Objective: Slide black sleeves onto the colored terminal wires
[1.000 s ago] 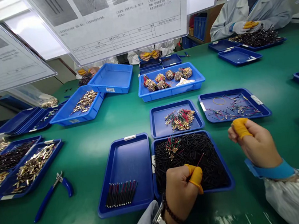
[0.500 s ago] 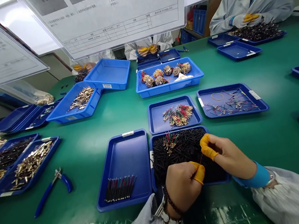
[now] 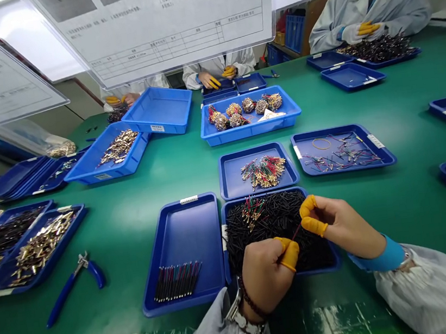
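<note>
Yellow finger covers are on both of my hands. My left hand (image 3: pixel 268 273) is closed over the front of the tray of black tubes (image 3: pixel 280 209), pinching one end of a thin dark red wire (image 3: pixel 296 232). My right hand (image 3: pixel 340 225), over the tray's right edge, pinches the wire's other end between thumb and forefinger. A small pile of coloured wires (image 3: pixel 252 211) lies on the black tubes. To the left, a blue tray (image 3: pixel 189 221) holds a row of black-sleeved wires (image 3: pixel 177 281). Behind, another tray (image 3: pixel 228 174) holds wires with gold tips (image 3: pixel 264 172).
Blue-handled cutters (image 3: pixel 73 288) lie at the left, near trays of metal parts (image 3: pixel 44 245). A tray of loose wires (image 3: pixel 344 151) stands back right. Light-blue bins (image 3: pixel 251 130) stand further back. Printed sheets (image 3: pixel 171 26) hang above; people sit across the table.
My hands have moved slightly apart, and more of the thin wire shows between them. Across the table, a person's hand has moved down to a tray.
</note>
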The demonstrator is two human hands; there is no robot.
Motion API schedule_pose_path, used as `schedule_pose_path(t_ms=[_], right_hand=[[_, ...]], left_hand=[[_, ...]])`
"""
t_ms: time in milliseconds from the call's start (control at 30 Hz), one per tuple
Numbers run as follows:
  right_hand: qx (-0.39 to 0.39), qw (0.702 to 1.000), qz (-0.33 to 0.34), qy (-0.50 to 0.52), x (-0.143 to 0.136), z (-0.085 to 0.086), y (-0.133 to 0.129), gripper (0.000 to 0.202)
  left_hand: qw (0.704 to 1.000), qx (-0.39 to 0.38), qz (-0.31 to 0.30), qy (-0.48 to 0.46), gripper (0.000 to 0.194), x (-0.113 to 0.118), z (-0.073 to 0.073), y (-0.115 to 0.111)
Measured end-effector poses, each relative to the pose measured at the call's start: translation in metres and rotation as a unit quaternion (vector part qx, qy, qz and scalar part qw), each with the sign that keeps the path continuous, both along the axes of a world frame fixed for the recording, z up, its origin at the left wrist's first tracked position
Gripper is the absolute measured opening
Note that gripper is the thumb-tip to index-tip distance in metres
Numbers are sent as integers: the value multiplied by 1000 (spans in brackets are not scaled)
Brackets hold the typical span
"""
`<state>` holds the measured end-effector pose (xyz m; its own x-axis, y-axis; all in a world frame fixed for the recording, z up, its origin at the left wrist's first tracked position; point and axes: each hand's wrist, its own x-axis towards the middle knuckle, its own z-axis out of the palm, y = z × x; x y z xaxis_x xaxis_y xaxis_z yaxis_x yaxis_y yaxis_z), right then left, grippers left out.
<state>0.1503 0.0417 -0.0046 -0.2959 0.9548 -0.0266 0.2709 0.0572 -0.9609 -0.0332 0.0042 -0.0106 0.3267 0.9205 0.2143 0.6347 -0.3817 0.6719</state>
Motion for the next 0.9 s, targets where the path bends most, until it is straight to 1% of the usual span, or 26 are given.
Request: schedule_pose_path(t_ms=[100,167,200,233,300,367,400,433,533,600,700,733,767,800,867,900], right_hand=[[-1,1000,12,7,-6,1,-3,10],[7,1000,23,4,-5,1,-3,10],[16,1000,23,-1,-4,0,-2,10],[30,999,8,-8,0,0,0,10],[62,996,-64,-14,9,-2,4,9],[78,984,-159,1,18,-3,8,7],[72,981,-177,15,20,-3,9,5],[65,983,-172,28,20,-3,9,7],[22,997,-61,36,8,0,3,11],[7,1000,-8,22,-5,1,-2,11],[37,999,9,-10,-12,0,-4,12],[58,998,-4,-22,-10,0,-2,13],[81,996,-36,-33,-5,-1,0,13],[105,990,-86,-43,1,-2,3,13],[144,966,-206,-64,14,-2,7,14],[156,956,-236,-80,20,-1,7,13]], left_hand=[[1000,-3,0,-9,35,1,1,0],[999,-15,12,-31,34,1,3,-1],[999,-20,21,-44,34,2,4,-2],[998,-24,29,-54,35,2,5,-2],[996,-27,46,-69,37,1,7,-3],[995,-26,58,-73,40,0,8,-3],[995,-26,60,-72,40,-1,7,-3],[996,-25,58,-68,40,-1,7,-4],[998,-16,38,-42,38,0,3,-3],[999,-2,24,-22,36,2,0,-3],[1000,27,7,1,35,3,-3,-2],[999,37,4,7,36,3,-3,-2],[999,46,2,14,37,3,-3,-2],[998,52,0,20,38,3,-3,-2],[998,56,3,23,38,1,-3,-1],[998,53,7,17,36,1,-3,-1]])
